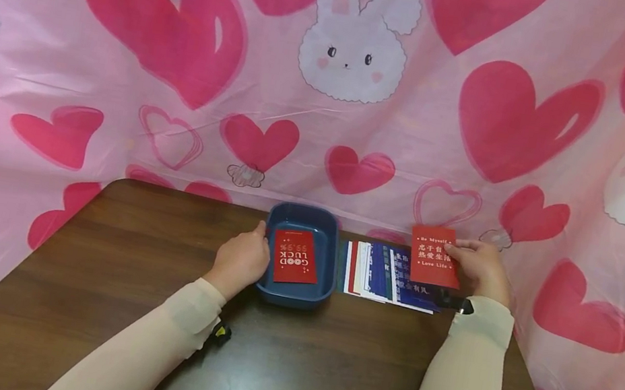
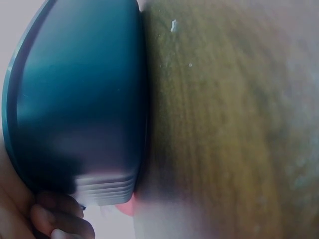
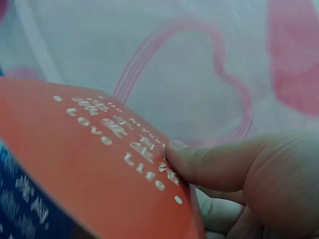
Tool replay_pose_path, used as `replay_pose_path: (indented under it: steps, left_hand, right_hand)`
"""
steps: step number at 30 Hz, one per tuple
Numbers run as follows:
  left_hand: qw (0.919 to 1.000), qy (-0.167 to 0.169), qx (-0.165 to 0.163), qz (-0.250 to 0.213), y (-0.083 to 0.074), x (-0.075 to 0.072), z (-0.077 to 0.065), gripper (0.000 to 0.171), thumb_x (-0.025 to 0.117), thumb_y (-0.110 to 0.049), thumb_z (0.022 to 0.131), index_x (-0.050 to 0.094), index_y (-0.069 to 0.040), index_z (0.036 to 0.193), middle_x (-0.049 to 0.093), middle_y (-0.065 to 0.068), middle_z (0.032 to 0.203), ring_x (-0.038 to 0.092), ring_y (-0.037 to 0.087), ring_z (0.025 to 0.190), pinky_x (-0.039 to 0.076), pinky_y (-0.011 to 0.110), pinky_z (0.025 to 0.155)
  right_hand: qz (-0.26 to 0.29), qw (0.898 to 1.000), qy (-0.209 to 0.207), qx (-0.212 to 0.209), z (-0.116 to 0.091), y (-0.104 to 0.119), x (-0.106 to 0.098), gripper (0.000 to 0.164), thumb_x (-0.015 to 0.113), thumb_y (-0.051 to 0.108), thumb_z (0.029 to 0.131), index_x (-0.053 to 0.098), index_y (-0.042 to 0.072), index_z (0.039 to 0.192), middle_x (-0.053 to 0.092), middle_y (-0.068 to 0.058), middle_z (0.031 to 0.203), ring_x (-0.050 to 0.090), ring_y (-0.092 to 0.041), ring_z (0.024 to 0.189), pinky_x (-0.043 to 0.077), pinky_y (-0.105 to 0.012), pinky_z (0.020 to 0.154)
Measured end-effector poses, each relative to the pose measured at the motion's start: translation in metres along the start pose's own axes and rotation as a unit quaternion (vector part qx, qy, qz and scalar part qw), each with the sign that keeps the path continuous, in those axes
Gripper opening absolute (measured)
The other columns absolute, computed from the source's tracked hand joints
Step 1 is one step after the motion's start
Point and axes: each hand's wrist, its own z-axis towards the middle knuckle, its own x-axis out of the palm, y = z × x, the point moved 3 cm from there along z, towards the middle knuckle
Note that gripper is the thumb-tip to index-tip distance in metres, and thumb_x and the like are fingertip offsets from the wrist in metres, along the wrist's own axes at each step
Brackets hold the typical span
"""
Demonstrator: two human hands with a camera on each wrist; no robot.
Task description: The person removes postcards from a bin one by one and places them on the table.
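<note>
In the head view my left hand [image 1: 241, 259] grips the left rim of a dark blue plastic bin [image 1: 331, 259]. The left wrist view shows curled fingers [image 2: 60, 214] at the end of the bin's side wall [image 2: 79, 99]. A red card [image 1: 296, 257] printed "GOOD LUCK" lies inside the bin, its text upside down. On the right, my right hand [image 1: 482, 266] pinches a red card [image 1: 432, 255] reading "Be Myself, Love Life" by its right edge. That card is over a fanned row of cards [image 1: 376, 273]; the right wrist view shows the thumb on its printed face [image 3: 99, 149].
The fanned cards, blue, white and red, lie just right of the bin on a dark wooden table [image 1: 285, 368]. A pink curtain [image 1: 279, 94] with hearts and rabbits hangs right behind the table and along its sides.
</note>
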Motion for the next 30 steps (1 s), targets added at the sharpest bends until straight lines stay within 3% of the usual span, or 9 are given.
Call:
replay_pose_path:
  steps: [2, 7, 14, 17, 22, 25, 30]
  left_hand:
    - [1.0, 0.002, -0.002, 0.0, 0.001, 0.0, 0.0, 0.062, 0.053, -0.031, 0.117, 0.047, -0.002, 0.171, 0.078, 0.025, 0.142, 0.082, 0.042, 0.106, 0.067, 0.059, 0.084]
    - [1.0, 0.003, -0.002, -0.001, 0.003, 0.001, 0.001, 0.062, 0.053, -0.031, 0.117, 0.046, -0.002, 0.172, 0.077, 0.025, 0.142, 0.082, 0.042, 0.105, 0.067, 0.058, 0.084]
    - [1.0, 0.005, -0.002, -0.002, 0.001, 0.0, 0.001, 0.063, 0.054, -0.031, 0.117, 0.046, -0.002, 0.172, 0.077, 0.024, 0.144, 0.082, 0.04, 0.104, 0.068, 0.057, 0.083]
    - [1.0, 0.007, -0.003, -0.001, 0.001, 0.0, 0.001, 0.063, 0.054, -0.031, 0.117, 0.046, -0.002, 0.172, 0.076, 0.023, 0.146, 0.082, 0.04, 0.106, 0.068, 0.057, 0.084]
    - [1.0, 0.009, -0.003, -0.003, 0.0, 0.0, 0.001, 0.063, 0.054, -0.031, 0.117, 0.045, -0.001, 0.172, 0.076, 0.024, 0.146, 0.082, 0.04, 0.105, 0.068, 0.057, 0.083]
    - [1.0, 0.008, -0.002, -0.004, 0.0, 0.0, 0.001, 0.063, 0.054, -0.03, 0.116, 0.045, -0.001, 0.172, 0.076, 0.025, 0.144, 0.082, 0.041, 0.105, 0.067, 0.058, 0.084]
    - [1.0, 0.005, 0.001, -0.002, 0.0, -0.001, 0.0, 0.062, 0.053, -0.03, 0.117, 0.046, -0.001, 0.172, 0.077, 0.025, 0.143, 0.082, 0.042, 0.107, 0.067, 0.059, 0.085]
  right_hand:
    - [-0.006, 1.0, 0.006, 0.015, 0.003, -0.007, -0.001, 0.084, 0.068, 0.056, 0.11, 0.042, 0.011, 0.176, 0.042, -0.031, 0.172, 0.052, -0.046, 0.146, 0.068, -0.038, 0.088]
    - [-0.012, 0.999, 0.022, 0.033, 0.011, -0.017, 0.005, 0.081, 0.071, 0.053, 0.109, 0.045, 0.012, 0.174, 0.041, -0.03, 0.174, 0.051, -0.046, 0.146, 0.069, -0.043, 0.094]
    - [0.004, 0.999, 0.047, 0.007, 0.019, -0.024, 0.015, 0.064, 0.072, 0.038, 0.112, 0.058, -0.003, 0.159, 0.059, -0.031, 0.154, 0.069, -0.037, 0.121, 0.071, -0.043, 0.09]
    - [-0.012, 0.998, 0.052, 0.018, 0.022, -0.029, 0.017, 0.062, 0.074, 0.04, 0.11, 0.062, -0.002, 0.154, 0.062, -0.028, 0.148, 0.069, -0.035, 0.119, 0.071, -0.042, 0.089]
    - [-0.04, 0.997, 0.056, 0.039, 0.026, -0.037, 0.023, 0.06, 0.076, 0.041, 0.108, 0.066, -0.002, 0.148, 0.062, -0.029, 0.15, 0.064, -0.041, 0.127, 0.068, -0.049, 0.101]
    - [-0.074, 0.995, 0.044, 0.041, 0.026, -0.037, 0.026, 0.061, 0.079, 0.04, 0.106, 0.067, -0.005, 0.145, 0.065, -0.032, 0.149, 0.063, -0.044, 0.128, 0.062, -0.058, 0.111]
    - [-0.146, 0.988, 0.02, 0.042, 0.02, -0.03, 0.03, 0.069, 0.078, 0.04, 0.105, 0.062, -0.011, 0.148, 0.066, -0.034, 0.144, 0.06, -0.048, 0.126, 0.054, -0.069, 0.117]
